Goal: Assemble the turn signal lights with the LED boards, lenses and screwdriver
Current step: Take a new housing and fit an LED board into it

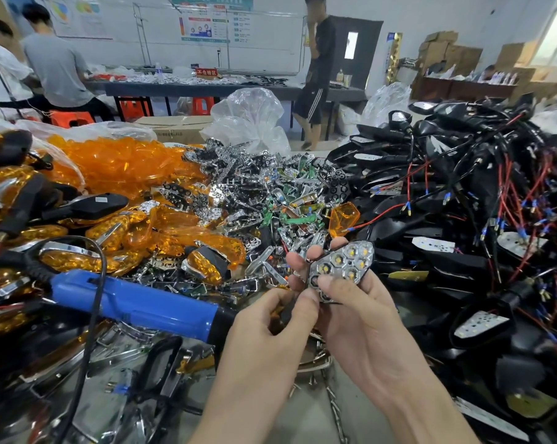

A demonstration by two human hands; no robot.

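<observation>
**A:** Where's the piece, and what has it?

**B:** Over the middle of the bench's (303,411) near edge. Your right grip (357,315) is wrapped round the chrome, honeycomb-celled LED reflector (344,264), thumb on its face and fingers behind. Your left grip (270,322) pinches its narrow end. Its long axis runs from that near end up and away toward the bench's right edge.

**A:** And the driver?

**B:** The blue-bodied electric screwdriver (136,299) lies left of your hands, lengthwise from the left edge, black nose toward your left grip. That's the nearer one, so I'd expect it to reach.

**A:** What can't you make out?

**B:** The driver's tip is hidden behind your left grip, and I can't tell whether those fingertips also hold a screw. Just beyond the LED reflector sits one faceted amber lens (343,217). Black wired housings (463,203) are heaped toward the right edge.
</observation>
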